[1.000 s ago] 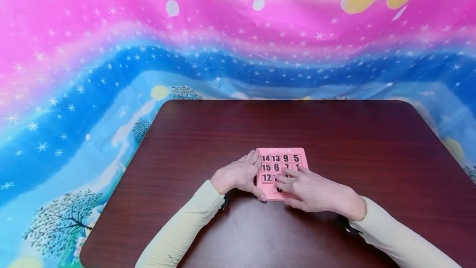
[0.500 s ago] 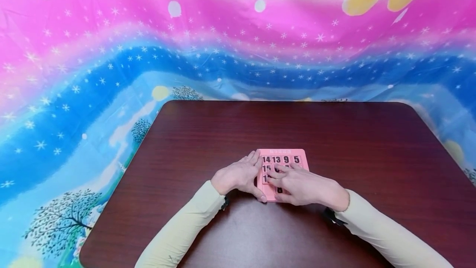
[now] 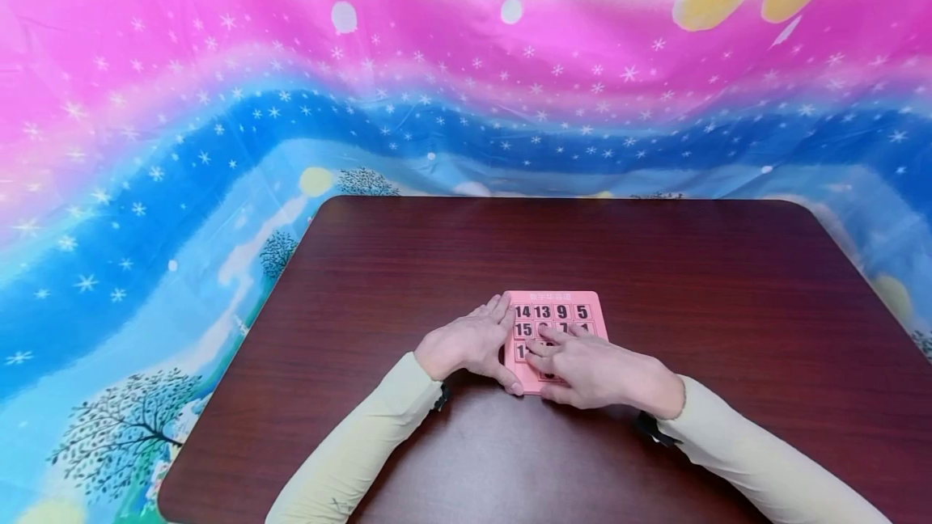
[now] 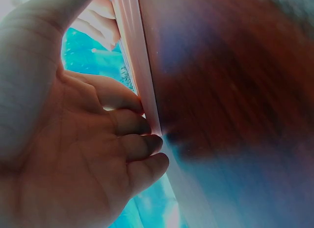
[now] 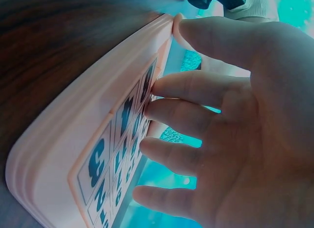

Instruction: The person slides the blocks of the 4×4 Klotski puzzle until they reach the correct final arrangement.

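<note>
A pink number slide puzzle lies on the table, its square tiles printed with black numbers. The top row reads 14, 13, 9, 5, and a bare slot shows at the near left corner. Along the puzzle's left side rests my left hand, thumb at the near corner and fingers at the far one; in the left wrist view the fingertips touch the puzzle edge. My right hand reaches over the lower right tiles with spread fingers, hiding several numbers. In the right wrist view those fingertips are at the tiles.
The dark wooden table has rounded corners and extends around the puzzle on all sides. Behind and beside it hangs a pink and blue patterned cloth. Both forearms wear pale sleeves, with a dark strap piece under each wrist.
My right hand has moved left across the tiles, so its fingers now cover part of the 12 and the 8. The left hand stays at the puzzle's left side.
</note>
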A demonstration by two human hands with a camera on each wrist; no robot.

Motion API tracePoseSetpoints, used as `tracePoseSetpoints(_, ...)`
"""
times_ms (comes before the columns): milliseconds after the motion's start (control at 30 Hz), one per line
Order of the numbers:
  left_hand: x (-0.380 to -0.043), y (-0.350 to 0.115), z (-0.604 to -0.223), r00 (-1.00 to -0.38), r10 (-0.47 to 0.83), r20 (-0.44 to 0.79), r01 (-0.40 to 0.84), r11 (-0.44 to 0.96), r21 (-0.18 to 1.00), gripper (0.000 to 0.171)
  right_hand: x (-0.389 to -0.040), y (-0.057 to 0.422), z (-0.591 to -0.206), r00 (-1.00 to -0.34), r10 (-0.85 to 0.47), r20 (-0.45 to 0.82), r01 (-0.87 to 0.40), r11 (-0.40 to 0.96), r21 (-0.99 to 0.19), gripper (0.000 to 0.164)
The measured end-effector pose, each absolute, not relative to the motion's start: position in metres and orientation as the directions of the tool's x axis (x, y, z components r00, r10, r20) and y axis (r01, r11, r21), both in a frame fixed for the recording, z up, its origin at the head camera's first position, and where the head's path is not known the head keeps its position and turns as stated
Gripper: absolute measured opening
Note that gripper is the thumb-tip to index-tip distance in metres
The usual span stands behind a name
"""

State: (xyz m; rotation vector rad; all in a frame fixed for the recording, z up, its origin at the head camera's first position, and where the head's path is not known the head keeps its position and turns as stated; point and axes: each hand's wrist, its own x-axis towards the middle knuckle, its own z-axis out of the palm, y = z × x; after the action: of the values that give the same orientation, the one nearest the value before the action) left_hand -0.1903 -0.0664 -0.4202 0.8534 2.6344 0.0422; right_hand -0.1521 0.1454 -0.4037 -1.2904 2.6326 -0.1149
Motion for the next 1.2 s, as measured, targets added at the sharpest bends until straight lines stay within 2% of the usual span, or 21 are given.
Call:
tracePoseSetpoints(633,-0.191,-0.066,-0.419,-0.751,0.562,-0.346,0.544,0.824,0.157,0.127,-0.134,0.143,-0.399,-0.53,-0.842,-0.096,-0.842,0.536,-0.053,0.046)
tracePoseSetpoints(1000,-0.192,-0.066,-0.419,-0.75,0.563,-0.346,0.551,0.822,0.142,0.128,-0.129,0.142,-0.397,-0.536,-0.837,-0.109,-0.838,0.543,-0.055,0.048)
tracePoseSetpoints(1200,-0.191,-0.067,-0.42,-0.747,0.561,-0.357,0.548,0.824,0.148,0.128,-0.132,0.143,-0.394,-0.539,-0.831,-0.137,-0.827,0.553,-0.098,0.048)
